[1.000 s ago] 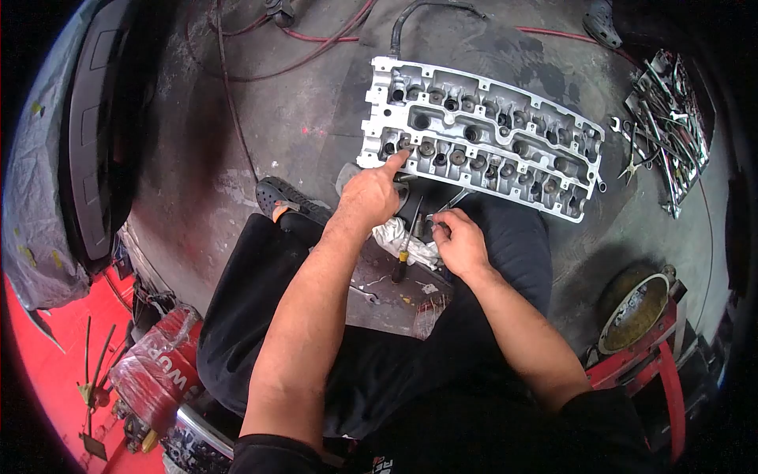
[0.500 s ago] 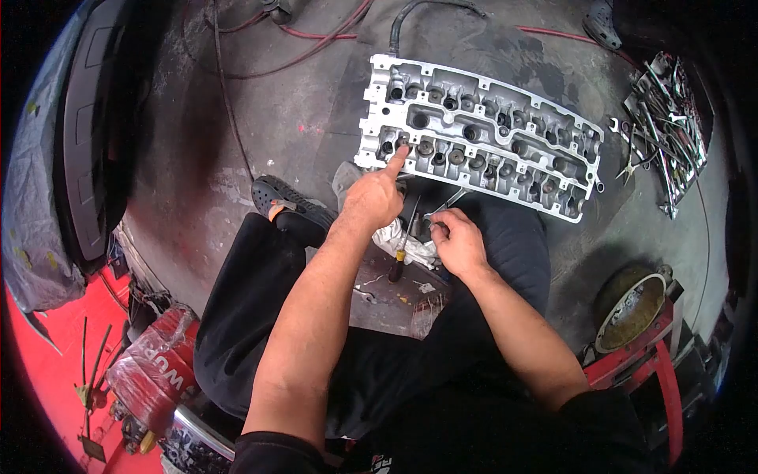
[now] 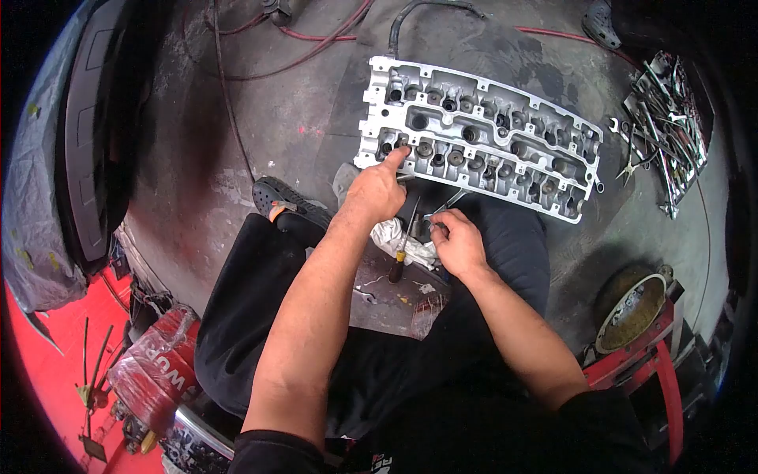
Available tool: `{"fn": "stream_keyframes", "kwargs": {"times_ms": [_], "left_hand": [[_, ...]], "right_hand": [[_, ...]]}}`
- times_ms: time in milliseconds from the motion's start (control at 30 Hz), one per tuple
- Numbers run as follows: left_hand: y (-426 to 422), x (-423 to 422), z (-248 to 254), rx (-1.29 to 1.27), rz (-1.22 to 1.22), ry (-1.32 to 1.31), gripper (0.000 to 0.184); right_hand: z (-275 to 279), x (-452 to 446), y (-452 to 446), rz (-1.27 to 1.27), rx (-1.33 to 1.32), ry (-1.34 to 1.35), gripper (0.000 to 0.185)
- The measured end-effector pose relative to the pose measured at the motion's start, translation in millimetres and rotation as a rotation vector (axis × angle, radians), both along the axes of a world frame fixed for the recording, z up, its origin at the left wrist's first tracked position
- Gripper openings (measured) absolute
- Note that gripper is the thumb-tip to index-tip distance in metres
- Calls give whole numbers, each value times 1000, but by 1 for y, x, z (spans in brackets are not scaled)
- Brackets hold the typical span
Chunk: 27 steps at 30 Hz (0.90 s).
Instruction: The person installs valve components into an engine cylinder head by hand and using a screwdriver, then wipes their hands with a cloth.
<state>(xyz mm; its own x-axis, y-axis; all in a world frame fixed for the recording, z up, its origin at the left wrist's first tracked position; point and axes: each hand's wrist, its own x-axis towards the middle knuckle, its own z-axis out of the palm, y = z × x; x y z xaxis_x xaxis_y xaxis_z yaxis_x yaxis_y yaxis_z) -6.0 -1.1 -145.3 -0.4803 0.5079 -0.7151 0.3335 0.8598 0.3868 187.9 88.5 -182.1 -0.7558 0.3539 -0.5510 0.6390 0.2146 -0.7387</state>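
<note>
A bare metal cylinder head with rows of round bores lies tilted across the upper middle. My left hand reaches to its near left edge. The index finger is stretched out with its tip at a bore in the near row, and the other fingers are curled. Below the near edge, my right hand is closed in a pinch; what it holds is hidden by the fingers. A slim metal tool lies just beyond those fingertips. Between the hands are a screwdriver with a yellow and dark handle and a crumpled white rag.
At the right, a pile of wrenches and other tools lies on the floor. A round metal pan sits lower right by a red frame. A plastic-wrapped red container stands lower left. Red hoses cross the floor behind.
My left hand has shifted very slightly, its index fingertip staying at the same bore. My right hand and the cylinder head look nearly unchanged.
</note>
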Motion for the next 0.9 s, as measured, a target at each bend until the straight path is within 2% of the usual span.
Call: {"fn": "stream_keyframes", "kwargs": {"times_ms": [267,333,367,433,467,533,633,900], "left_hand": [[-10,19,-11,32,87,71,79],[-12,20,-14,149,270,-22,76],[-13,20,-15,150,270,-20,76],[-8,18,-7,187,427,-109,73],[-7,16,-4,187,428,-108,73],[-5,11,-1,102,257,37,70],[-3,5,0,98,131,84,71],[-1,8,-4,60,78,78,73]], "right_hand": [[2,0,0,-3,-3,-1,18],[2,-1,0,-4,-4,2,19],[2,-1,0,-4,-10,-5,19],[1,-1,0,-4,-17,-12,19],[0,-1,0,6,-8,-14,19],[0,0,0,21,-1,-15,20],[2,-1,-1,28,2,-27,20],[1,-1,-1,8,-7,-13,20]]}}
